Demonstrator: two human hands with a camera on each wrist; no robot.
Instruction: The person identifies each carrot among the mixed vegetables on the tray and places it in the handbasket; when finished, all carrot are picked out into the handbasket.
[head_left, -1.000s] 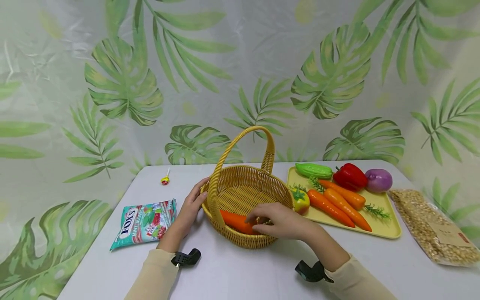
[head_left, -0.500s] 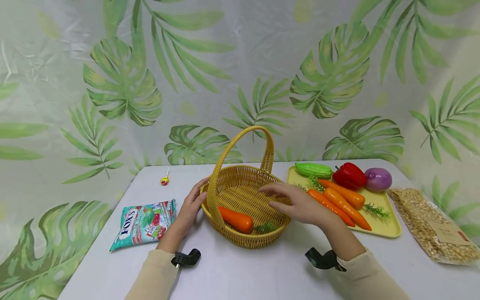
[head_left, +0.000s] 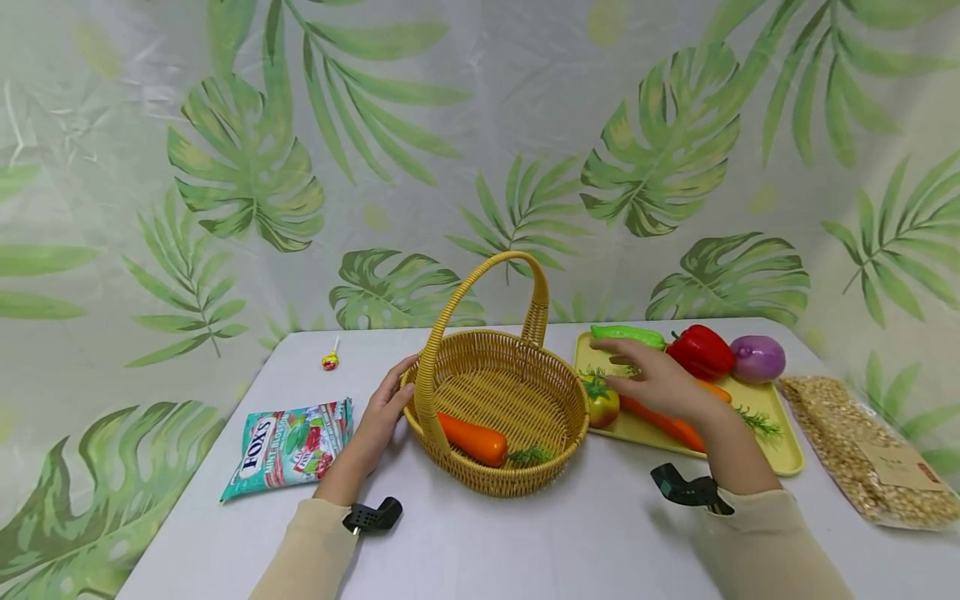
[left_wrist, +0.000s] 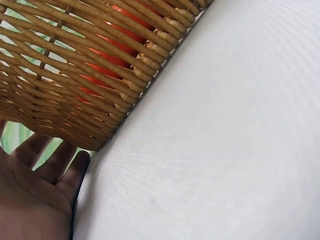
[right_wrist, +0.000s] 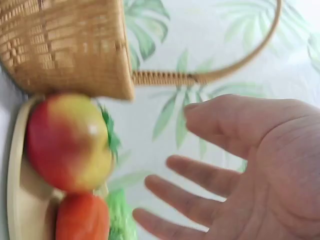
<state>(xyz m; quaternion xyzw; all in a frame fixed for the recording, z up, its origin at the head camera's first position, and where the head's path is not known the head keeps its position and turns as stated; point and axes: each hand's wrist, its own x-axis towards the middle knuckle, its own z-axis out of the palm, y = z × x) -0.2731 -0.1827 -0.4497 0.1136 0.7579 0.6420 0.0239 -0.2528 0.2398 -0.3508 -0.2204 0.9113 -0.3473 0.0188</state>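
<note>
A yellow-brown wicker basket [head_left: 495, 483] with a tall handle stands upright mid-table. Inside, an orange toy carrot [head_left: 474, 439] with green leaves lies near the front wall. Against the basket's left side rests my left hand [head_left: 378, 417], its extended fingers touching the outer wall, as the left wrist view shows. My right hand [head_left: 660, 379] hovers over the yellow tray [head_left: 787, 458], fingers spread and holding nothing. Close to it sits a red-and-yellow toy tomato [right_wrist: 67, 142] with a green top. More carrots [head_left: 667, 423] on the tray are partly hidden by this hand.
Also on the tray are a green vegetable [head_left: 628, 335], a red bell pepper [head_left: 701, 352] and a purple round vegetable [head_left: 757, 358]. A bag of grain-like pieces [head_left: 862, 450] lies right. Left are a Fox's candy bag [head_left: 288, 446] and a lollipop [head_left: 331, 360].
My right hand has left the carrot in the basket, risen out and moved right over the tray, its fingers opening out. The left hand and basket stay in place.
</note>
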